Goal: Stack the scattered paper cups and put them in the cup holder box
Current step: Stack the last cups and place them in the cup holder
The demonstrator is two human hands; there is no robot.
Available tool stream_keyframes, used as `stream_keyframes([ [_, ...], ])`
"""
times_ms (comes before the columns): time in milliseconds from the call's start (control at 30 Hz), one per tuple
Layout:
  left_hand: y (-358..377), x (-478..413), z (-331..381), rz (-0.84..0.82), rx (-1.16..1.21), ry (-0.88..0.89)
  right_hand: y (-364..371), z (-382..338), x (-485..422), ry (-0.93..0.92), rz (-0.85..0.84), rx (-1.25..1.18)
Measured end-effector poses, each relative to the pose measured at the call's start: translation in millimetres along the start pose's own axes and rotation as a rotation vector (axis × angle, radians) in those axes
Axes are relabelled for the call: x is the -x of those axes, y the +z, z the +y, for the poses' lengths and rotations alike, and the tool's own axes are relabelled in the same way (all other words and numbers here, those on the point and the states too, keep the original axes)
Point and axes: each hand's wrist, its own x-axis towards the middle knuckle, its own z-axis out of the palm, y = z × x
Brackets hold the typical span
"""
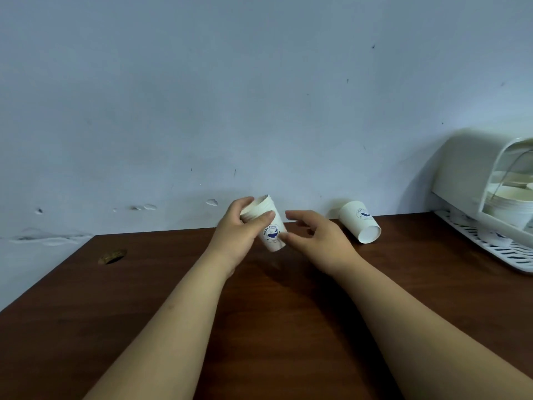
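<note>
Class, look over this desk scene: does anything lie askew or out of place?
Yes. One paper cup lies tipped on its side near the wall, apart from the stack held in the left hand.

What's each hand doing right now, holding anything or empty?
Left hand: closed around the stack of paper cups, held above the table.
Right hand: open, fingers loosely curled beside the stack, holding nothing.

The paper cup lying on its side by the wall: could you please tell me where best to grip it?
Probably around the side wall of the lying cup, from above: its closed base faces the camera, the mouth faces the wall.
</note>
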Motion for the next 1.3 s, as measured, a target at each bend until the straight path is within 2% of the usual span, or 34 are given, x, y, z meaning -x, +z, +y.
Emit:
stream_keyframes([
  [133,11,6,5,-0.027,-0.086,0.023,-32,-3,-6,0.076,0.435,0.322],
  [200,21,9,5,-0.063,-0.141,0.024,-52,12,-6,0.189,0.492,0.531],
  [267,29,13,6,-0.082,-0.165,0.017,-65,32,-2,0.332,0.398,0.625],
  [333,35,14,5,-0.078,-0.151,-0.001,-71,50,5,0.378,0.308,0.628],
  [500,36,15,5,0.0,-0.091,-0.04,-87,49,18,0.351,0.329,0.337],
  [633,32,15,19,0.098,0.007,-0.049,-93,26,39,0.264,0.133,0.271],
  [767,38,27,40,0.068,0.134,-0.031,-96,11,66,0.204,-0.043,0.281],
  [1000,74,72,73,-0.221,0.037,0.011,-107,-18,103,0.139,0.019,0.12],
  [1300,117,113,89,-0.35,-0.041,0.045,-149,-16,144,0.151,0.088,0.114],
])
